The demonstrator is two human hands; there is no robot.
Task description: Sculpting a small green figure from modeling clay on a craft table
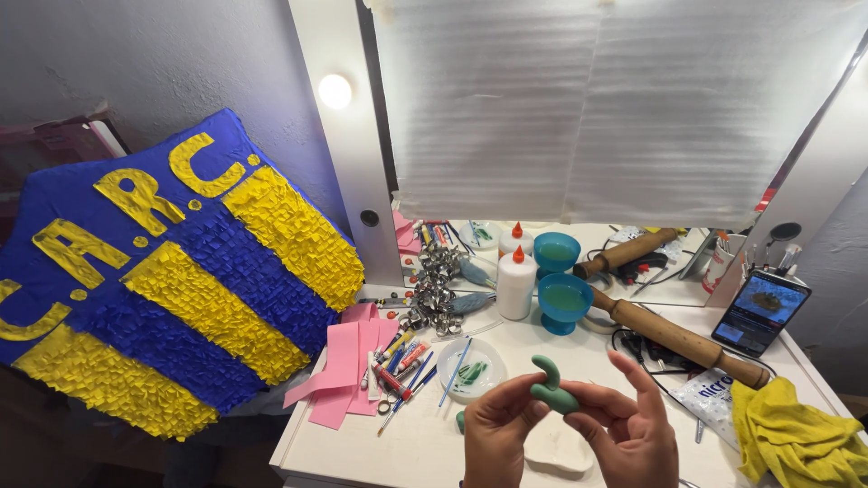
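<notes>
Head view looks down on two bare hands raised over the near edge of the worktop (pixel 425 434). The left hand (pixel 495 434) and right hand (pixel 633 425) meet on a small teal-green clay figure (pixel 550 390), each pinching it between thumb and fingertips; the right hand's other fingers are spread upward, probably to keep them off the soft surface. The figure is held clear of the worktop, a curved stalk rising from its rounded base, likely so it can be shaped from both sides. Under the hands lies a white slab (pixel 556 447). Just beyond sits a white dish (pixel 471 368) with green scraps, then a glue bottle (pixel 516 282), a blue cup (pixel 565 303) and a wooden rolling pin (pixel 678 339). A yellow cloth (pixel 796 434) lies to the right, and a blue-and-yellow fringed panel (pixel 163 271) leans at the left.
</notes>
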